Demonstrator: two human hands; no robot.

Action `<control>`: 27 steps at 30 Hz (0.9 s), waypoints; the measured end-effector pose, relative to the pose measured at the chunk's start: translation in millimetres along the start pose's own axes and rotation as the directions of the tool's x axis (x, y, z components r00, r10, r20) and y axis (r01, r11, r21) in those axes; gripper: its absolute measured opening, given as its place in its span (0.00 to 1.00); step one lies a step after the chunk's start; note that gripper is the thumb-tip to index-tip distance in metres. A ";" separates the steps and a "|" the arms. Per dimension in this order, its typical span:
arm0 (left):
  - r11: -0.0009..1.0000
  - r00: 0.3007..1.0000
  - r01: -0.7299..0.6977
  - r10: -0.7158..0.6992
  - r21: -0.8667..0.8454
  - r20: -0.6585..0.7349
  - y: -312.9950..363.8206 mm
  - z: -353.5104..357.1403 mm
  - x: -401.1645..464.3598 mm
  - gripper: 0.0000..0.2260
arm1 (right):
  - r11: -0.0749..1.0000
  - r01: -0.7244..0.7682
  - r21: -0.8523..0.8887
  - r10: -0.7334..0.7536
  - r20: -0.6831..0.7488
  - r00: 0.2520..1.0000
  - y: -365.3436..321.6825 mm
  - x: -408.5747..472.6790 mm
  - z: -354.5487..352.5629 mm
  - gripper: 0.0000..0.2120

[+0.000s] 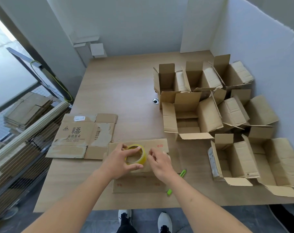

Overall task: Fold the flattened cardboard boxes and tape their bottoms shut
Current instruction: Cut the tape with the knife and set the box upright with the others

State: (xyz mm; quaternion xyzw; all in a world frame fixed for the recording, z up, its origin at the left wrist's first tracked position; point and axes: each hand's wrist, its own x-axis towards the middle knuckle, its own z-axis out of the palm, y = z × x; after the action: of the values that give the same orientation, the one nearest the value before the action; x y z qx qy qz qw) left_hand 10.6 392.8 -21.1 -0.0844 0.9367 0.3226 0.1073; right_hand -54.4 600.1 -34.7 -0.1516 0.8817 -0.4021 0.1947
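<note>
My left hand (120, 159) grips a yellow roll of tape (143, 155), thumb and fingers curled round its rim. My right hand (159, 161) is just right of the roll, its fingertips pinched together at the roll's edge; whether they hold the tape end is too small to tell. Both hands hover over a cardboard box (139, 182) lying on the table near the front edge, flaps folded. A flattened printed box (83, 137) lies to its left.
Several folded open boxes (193, 115) crowd the right side of the wooden table (119, 88). A green cutter (182, 174) lies under my right wrist. A stack of flat cardboard (26, 110) sits on a cart at the left. My shoes show below the table edge.
</note>
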 end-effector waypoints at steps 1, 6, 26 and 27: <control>0.999 1.000 -0.027 0.027 0.031 0.005 -0.3 1.1 -2.5 0.41 | 0.997 -0.008 0.071 0.008 0.011 1.000 4.2 1.9 -2.4 0.08; 0.987 0.992 -0.117 0.109 0.112 0.069 -7.3 2.9 -6.3 0.24 | 0.990 0.000 0.139 -0.010 0.072 0.997 16.8 7.8 -9.7 0.13; 0.925 0.935 -0.354 0.355 0.137 0.016 26.3 -4.0 -4.1 0.10 | 0.993 -0.088 0.080 0.083 0.070 0.994 14.0 22.4 -6.0 0.11; 0.931 0.935 -0.348 0.353 0.106 -0.029 27.6 -4.3 -3.6 0.11 | 0.992 -0.090 0.083 0.084 0.072 0.994 13.6 22.4 -6.5 0.11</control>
State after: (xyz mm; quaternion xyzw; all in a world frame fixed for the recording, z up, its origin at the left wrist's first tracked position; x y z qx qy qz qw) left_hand 7.1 411.9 -0.7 0.0819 0.9538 0.2876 0.0298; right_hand -78.6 603.4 -46.2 -0.1179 0.8621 -0.4256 0.2485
